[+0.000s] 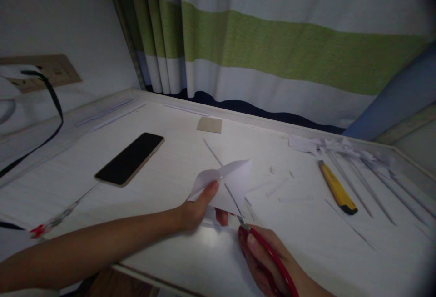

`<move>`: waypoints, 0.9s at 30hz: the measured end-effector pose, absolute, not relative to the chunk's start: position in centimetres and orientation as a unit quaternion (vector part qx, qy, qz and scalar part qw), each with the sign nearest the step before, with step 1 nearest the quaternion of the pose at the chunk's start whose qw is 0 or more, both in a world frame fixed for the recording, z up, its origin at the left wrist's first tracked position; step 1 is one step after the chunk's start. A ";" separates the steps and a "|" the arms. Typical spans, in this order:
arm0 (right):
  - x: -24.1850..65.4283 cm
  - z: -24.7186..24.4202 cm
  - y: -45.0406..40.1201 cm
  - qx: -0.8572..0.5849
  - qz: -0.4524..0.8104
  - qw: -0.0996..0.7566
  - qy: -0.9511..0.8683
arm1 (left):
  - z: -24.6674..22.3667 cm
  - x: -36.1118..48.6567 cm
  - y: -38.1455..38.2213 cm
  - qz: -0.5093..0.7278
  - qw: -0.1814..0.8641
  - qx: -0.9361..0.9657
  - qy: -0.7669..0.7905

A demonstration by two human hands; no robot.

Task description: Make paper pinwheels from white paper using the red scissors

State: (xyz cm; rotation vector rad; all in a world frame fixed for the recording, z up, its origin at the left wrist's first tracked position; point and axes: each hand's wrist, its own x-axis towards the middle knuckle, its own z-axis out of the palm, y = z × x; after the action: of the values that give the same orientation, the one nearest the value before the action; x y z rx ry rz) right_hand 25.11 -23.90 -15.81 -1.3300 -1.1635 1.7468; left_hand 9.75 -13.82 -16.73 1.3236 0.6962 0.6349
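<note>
My left hand [195,208] pinches a folded piece of white paper [233,181] above the desk, thumb on top near its middle. The paper's corners curl up like a pinwheel. My right hand [264,254] is closed round red-handled pliers [277,260]. Their short metal jaws touch the lower right edge of the paper. A thin dark line, perhaps a wire or rod, runs across the paper to the jaws. Beyond the paper lies a thin grey stick [211,150]; I cannot tell whether it joins that line. Part of my left fingers is hidden under the paper.
A phone [131,158] lies on the left of the white desk. A yellow box cutter [337,188] lies at right, beside several thin rods with crumpled white paper [344,146]. Paper scraps [277,188] and a grey card [209,125] lie farther back. A black cable [54,101] hangs at left.
</note>
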 end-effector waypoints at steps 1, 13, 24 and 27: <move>25.1 -15.8 -23.9 -0.507 0.667 0.321 -0.441 | -16.7 9.7 -13.8 0.283 0.686 0.592 0.313; 25.0 -15.7 -23.6 -0.503 0.666 0.329 -0.442 | -16.4 9.8 -13.7 0.268 0.683 0.595 0.328; 25.0 -15.6 -23.6 -0.513 0.665 0.314 -0.443 | -16.2 9.9 -13.7 0.319 0.691 0.549 0.346; 25.2 -15.0 -23.5 -0.536 0.643 0.305 -0.455 | -16.0 10.0 -13.1 0.370 0.664 0.544 0.355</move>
State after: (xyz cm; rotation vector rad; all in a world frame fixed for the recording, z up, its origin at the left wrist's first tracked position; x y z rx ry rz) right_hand 25.22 -23.47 -14.98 -1.4184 -1.2051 1.7019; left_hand 9.96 -13.09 -16.03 1.2289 0.8029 0.8354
